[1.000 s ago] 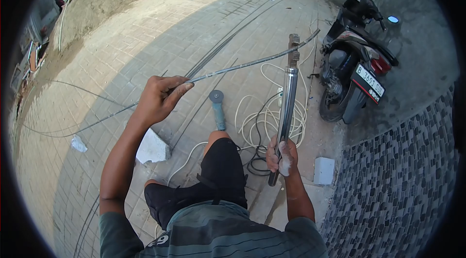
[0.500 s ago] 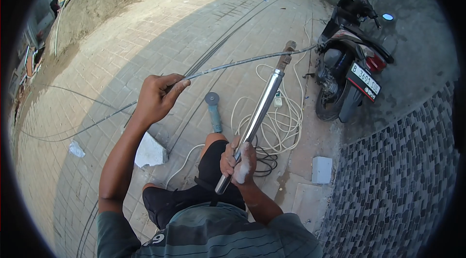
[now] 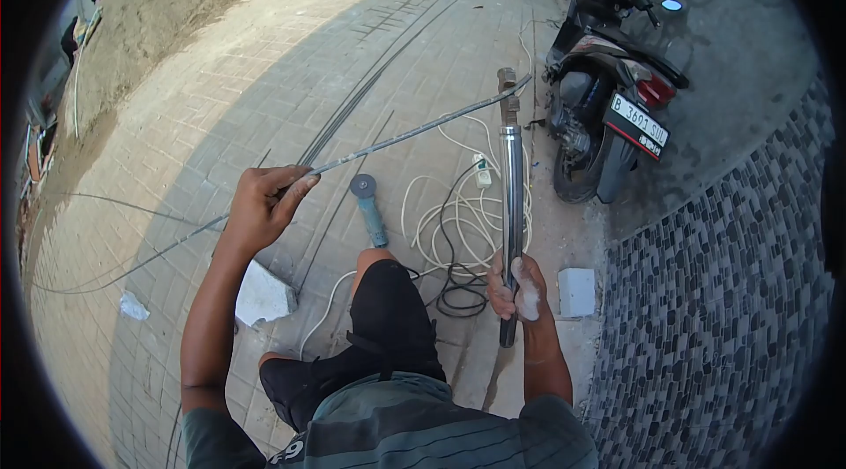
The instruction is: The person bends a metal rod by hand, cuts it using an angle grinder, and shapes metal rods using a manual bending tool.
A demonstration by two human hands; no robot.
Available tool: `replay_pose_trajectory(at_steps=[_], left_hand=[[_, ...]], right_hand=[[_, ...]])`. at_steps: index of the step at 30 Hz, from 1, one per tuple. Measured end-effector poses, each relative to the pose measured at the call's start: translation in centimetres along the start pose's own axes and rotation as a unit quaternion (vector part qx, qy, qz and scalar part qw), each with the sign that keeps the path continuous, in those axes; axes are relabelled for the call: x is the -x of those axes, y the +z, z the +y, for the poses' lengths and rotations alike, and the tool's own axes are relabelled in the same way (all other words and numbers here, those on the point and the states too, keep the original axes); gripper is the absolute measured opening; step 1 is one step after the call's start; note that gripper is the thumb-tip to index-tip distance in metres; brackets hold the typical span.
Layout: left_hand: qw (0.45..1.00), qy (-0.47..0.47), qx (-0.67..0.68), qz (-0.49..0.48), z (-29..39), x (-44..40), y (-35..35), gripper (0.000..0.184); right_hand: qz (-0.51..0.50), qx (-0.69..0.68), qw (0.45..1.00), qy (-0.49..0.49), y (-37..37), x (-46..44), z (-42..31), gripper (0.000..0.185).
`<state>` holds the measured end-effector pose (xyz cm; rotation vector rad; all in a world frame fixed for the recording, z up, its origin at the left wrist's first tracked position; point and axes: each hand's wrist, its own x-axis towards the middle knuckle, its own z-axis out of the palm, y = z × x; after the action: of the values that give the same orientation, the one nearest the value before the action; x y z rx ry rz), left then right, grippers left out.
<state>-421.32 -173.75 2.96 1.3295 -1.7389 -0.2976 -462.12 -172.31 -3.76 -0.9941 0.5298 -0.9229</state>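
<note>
My left hand (image 3: 264,209) pinches a long, thin steel rod (image 3: 414,130) between thumb and fingers. The rod's rear part trails away to the left and curves near the ground. Its far end sits at the notched head (image 3: 508,99) of a rebar bender with a shiny pipe handle (image 3: 512,196). My right hand (image 3: 520,288) is wrapped round the lower part of that handle, which stands almost vertical in the view. White dust covers part of this hand. Whether the rod lies fully inside the notch is hard to make out.
An angle grinder (image 3: 368,209) lies on the paving beside coiled cables (image 3: 454,231). White blocks (image 3: 264,294) rest near my knees and at right. More rods (image 3: 379,81) stretch ahead. A parked motorbike (image 3: 608,81) stands at right; a sand pile (image 3: 145,24) rises at left.
My right hand has swung to the right, turning the bender from a slant to nearly upright. The rod stays in my left hand and now slopes more steeply. The view has shifted slightly.
</note>
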Motion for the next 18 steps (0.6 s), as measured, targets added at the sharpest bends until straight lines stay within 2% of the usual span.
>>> replay_pose_trajectory(at_steps=[4, 9, 12, 18], left_hand=[[1.000, 0.018, -0.006, 0.006, -0.5, 0.3, 0.7, 0.022], [1.000, -0.010, -0.024, -0.014, -1.1, 1.0, 1.3, 0.024], [0.999, -0.023, -0.012, -0.025, -0.3, 1.1, 1.2, 0.017], [1.000, 0.002, 0.003, -0.003, -0.6, 1.2, 1.6, 0.018]], right_hand=[[0.024, 0.061, 0.998, 0.026, -0.5, 1.1, -3.2, 0.048], [0.050, 0.092, 0.993, 0.060, -1.4, 1.6, -4.3, 0.048], [0.038, 0.089, 0.994, 0.050, -1.9, 1.5, -3.8, 0.048], [0.037, 0.052, 0.997, 0.053, -1.6, 1.0, -2.9, 0.049]])
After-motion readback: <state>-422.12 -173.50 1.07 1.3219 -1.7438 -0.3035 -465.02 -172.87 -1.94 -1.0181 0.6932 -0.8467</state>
